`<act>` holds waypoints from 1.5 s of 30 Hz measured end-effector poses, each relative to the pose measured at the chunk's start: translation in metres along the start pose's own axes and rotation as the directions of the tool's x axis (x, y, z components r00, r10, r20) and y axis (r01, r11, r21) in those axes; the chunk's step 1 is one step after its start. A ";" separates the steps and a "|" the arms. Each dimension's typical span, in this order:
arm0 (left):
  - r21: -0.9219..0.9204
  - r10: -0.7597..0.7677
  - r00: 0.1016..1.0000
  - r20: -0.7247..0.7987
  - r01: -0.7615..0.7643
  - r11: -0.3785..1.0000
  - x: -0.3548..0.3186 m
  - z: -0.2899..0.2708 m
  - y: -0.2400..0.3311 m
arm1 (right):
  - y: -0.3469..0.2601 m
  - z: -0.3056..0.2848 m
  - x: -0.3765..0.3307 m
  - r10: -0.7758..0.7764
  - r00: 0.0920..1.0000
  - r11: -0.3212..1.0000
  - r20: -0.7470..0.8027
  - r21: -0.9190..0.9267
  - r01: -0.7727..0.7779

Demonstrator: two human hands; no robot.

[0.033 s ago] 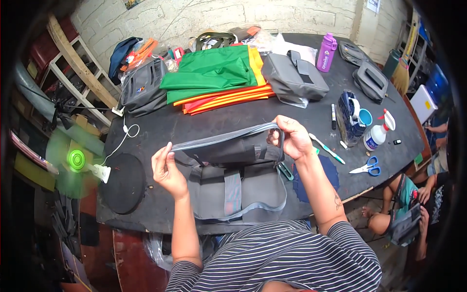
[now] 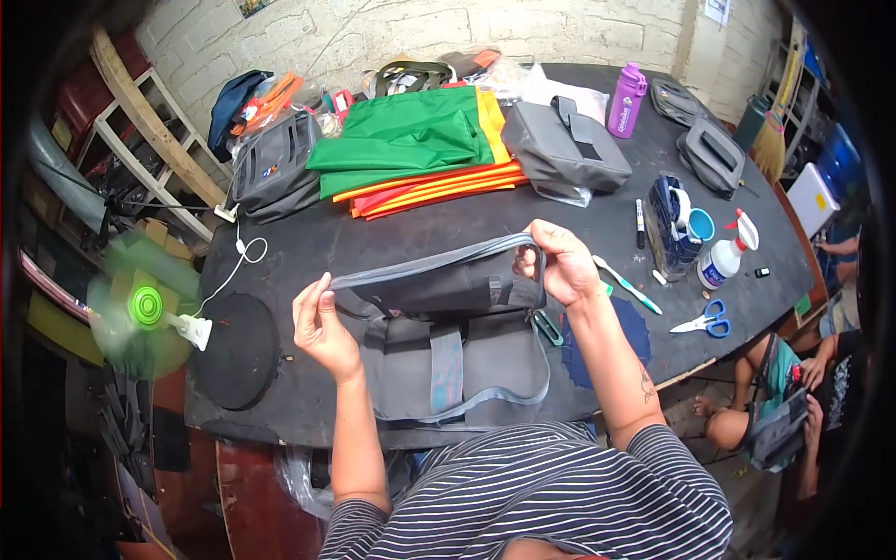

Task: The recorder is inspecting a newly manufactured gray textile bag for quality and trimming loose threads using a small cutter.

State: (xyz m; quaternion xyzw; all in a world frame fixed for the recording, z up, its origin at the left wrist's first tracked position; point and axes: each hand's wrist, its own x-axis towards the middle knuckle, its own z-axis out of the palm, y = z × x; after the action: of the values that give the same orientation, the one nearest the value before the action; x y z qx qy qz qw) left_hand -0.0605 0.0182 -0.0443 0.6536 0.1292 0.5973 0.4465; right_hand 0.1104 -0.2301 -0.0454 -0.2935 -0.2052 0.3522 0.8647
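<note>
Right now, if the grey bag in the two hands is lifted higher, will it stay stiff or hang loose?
Probably loose: the grey bag sags between the left hand and the right hand. Its grey edge strip bows when stretched, so likely soft fabric. It seems light, held by fingertips.

black table [image 2: 308, 245]: grey bag [image 2: 448, 364], folded fabrics [image 2: 420, 149], scissors [image 2: 705, 320], spray bottle [image 2: 726, 254].

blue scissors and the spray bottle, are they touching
Apart. The head view shows bare black tabletop between the blue scissors and the spray bottle.
</note>
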 end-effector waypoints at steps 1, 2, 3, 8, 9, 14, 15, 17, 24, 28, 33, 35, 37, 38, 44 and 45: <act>0.003 -0.001 1.000 -0.002 0.001 1.000 0.001 0.000 -0.002 | 0.002 0.001 0.000 -0.030 0.998 1.000 -0.060 -0.010 0.030; -0.102 -0.094 0.995 0.025 0.096 0.990 0.003 0.000 -0.005 | 0.003 -0.002 0.001 -0.043 0.998 0.999 -0.055 -0.009 0.043; -0.203 -0.182 0.981 0.060 0.190 0.960 0.005 -0.002 -0.007 | 0.003 -0.004 0.002 -0.055 0.997 0.998 -0.050 -0.007 0.055; -0.337 -0.428 0.720 0.546 0.656 0.675 0.026 -0.012 -0.003 | 0.000 -0.017 0.001 -0.068 0.976 0.996 -0.208 0.035 0.077; -0.358 -0.404 0.673 0.619 0.700 0.618 0.030 -0.013 -0.003 | -0.003 -0.014 0.001 -0.073 0.973 0.994 -0.221 0.060 0.088; -0.420 -0.411 0.792 0.451 0.595 0.685 0.019 -0.001 -0.018 | -0.001 -0.033 0.007 -0.044 0.972 0.979 -0.230 0.184 0.088; -0.449 -0.375 0.844 0.383 0.525 0.723 0.014 0.003 -0.021 | 0.000 -0.036 0.007 -0.033 0.964 0.974 -0.262 0.210 0.090; -0.471 -0.231 0.935 0.270 0.337 0.815 -0.001 0.011 -0.014 | 0.000 -0.038 0.008 -0.013 0.959 0.972 -0.284 0.220 0.078; -0.211 -0.116 0.980 0.164 0.149 0.966 -0.002 0.015 -0.005 | -0.001 -0.033 0.008 -0.052 0.953 0.981 -0.298 0.164 0.105; -0.371 -0.449 0.860 0.243 0.510 0.776 0.014 0.019 0.005 | -0.003 -0.020 0.010 -0.212 0.925 0.977 -0.314 -0.066 0.201; -0.321 -0.553 0.721 0.419 0.687 0.652 0.026 0.013 0.013 | -0.005 -0.017 0.008 -0.345 0.887 0.914 -0.307 -0.325 0.243; -0.333 -0.563 0.655 0.504 0.749 0.573 0.031 0.012 0.017 | -0.002 -0.008 0.007 -0.650 0.734 0.548 -0.198 -0.791 0.273; -0.341 -0.528 0.683 0.505 0.720 0.605 0.036 0.012 0.024 | 0.006 0.023 0.003 -0.875 0.422 -0.183 0.238 -0.969 0.166; -0.355 -0.499 0.703 0.507 0.697 0.622 0.038 0.014 0.028 | 0.008 0.032 -0.004 -0.800 0.303 -0.469 0.518 -0.854 0.223; -0.278 -0.174 0.752 0.635 0.433 0.858 0.035 0.051 0.093 | 0.094 0.072 -0.020 0.012 0.681 -0.203 0.732 -0.665 0.719; -0.281 -0.085 0.726 0.683 0.368 0.886 0.026 0.059 0.109 | 0.110 0.063 -0.014 0.016 0.807 -0.145 0.590 -0.798 0.585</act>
State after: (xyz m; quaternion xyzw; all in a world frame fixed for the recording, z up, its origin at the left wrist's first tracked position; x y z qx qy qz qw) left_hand -0.0401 -0.0505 0.0600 0.6939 -0.0782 0.2841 0.6570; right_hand 0.0125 -0.1536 -0.0727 -0.6846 -0.6288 -0.0671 0.3625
